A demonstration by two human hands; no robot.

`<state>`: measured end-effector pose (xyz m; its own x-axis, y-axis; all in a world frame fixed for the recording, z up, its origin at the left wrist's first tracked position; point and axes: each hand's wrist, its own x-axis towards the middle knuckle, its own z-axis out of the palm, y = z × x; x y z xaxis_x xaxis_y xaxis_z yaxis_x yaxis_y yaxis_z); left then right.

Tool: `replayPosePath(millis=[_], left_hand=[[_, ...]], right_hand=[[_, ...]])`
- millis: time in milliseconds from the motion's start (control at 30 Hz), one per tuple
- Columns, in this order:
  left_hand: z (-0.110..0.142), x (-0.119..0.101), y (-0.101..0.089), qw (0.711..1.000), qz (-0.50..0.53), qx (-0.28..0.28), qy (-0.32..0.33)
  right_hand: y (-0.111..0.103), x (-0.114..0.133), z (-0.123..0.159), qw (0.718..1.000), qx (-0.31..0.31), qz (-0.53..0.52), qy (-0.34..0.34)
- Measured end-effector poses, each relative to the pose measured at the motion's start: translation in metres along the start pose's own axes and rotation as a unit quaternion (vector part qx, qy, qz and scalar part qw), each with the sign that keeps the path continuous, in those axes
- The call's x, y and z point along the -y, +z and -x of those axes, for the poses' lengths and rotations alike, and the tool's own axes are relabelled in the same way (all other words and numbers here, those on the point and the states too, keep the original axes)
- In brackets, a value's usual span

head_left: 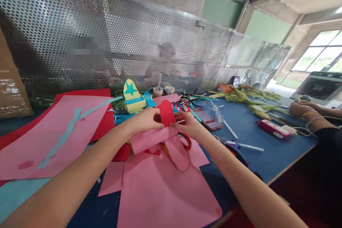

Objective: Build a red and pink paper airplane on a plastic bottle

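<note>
My left hand (pixel 146 120) and my right hand (pixel 187 124) meet over the blue table (pixel 267 149), both pinched on a red paper piece (pixel 166 112) with a rounded top. A pink paper strip (pixel 152 139) hangs folded under my fingers, and a red loop of paper (pixel 185 140) curls below my right hand. A large pink sheet (pixel 162 188) lies beneath both hands.
Pink and red sheets (pixel 53 131) with a light blue strip (pixel 61 137) lie at the left. A yellow paper craft with a teal star (pixel 132 96) stands behind. A phone (pixel 211 117), straws, a pink box (pixel 274 129) and another person's arm (pixel 310 112) are at the right. A perforated metal screen (pixel 133 42) backs the table.
</note>
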<state>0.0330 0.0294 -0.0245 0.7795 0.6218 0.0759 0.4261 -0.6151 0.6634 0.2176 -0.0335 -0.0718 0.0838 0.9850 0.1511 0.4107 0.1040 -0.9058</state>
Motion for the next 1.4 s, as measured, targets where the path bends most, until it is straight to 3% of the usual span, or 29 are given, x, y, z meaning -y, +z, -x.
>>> replayPosePath(millis=[233,433,633,800,1000,1167,1267,1400], left_hand=[[0.000,-0.001,0.000,1.000,-0.004,-0.006,0.000],[0.003,-0.006,-0.006,1.000,0.001,0.011,-0.007],[0.007,-0.011,-0.016,0.998,-0.008,0.009,-0.054],[0.012,-0.005,-0.024,0.983,-0.093,0.032,-0.156],[0.015,-0.003,-0.021,0.982,-0.098,0.084,-0.135],[0.017,-0.017,-0.017,0.974,-0.124,0.044,-0.182],[0.017,-0.015,-0.015,0.985,-0.098,0.041,-0.139],[0.013,-0.005,-0.013,0.992,-0.071,0.082,-0.058]], right_hand=[[0.004,0.007,0.004,0.999,-0.026,0.001,0.020],[-0.001,0.010,0.004,0.988,0.008,-0.121,0.098],[-0.005,0.013,0.006,0.984,0.010,-0.142,0.104],[-0.005,0.006,0.004,0.988,0.019,-0.135,0.079],[-0.006,-0.002,0.004,0.990,0.038,-0.131,0.046],[-0.009,0.001,0.007,0.995,0.034,-0.075,-0.055],[-0.009,0.003,0.007,0.994,0.022,-0.056,-0.092],[-0.008,0.006,0.009,0.992,0.044,-0.089,-0.081]])
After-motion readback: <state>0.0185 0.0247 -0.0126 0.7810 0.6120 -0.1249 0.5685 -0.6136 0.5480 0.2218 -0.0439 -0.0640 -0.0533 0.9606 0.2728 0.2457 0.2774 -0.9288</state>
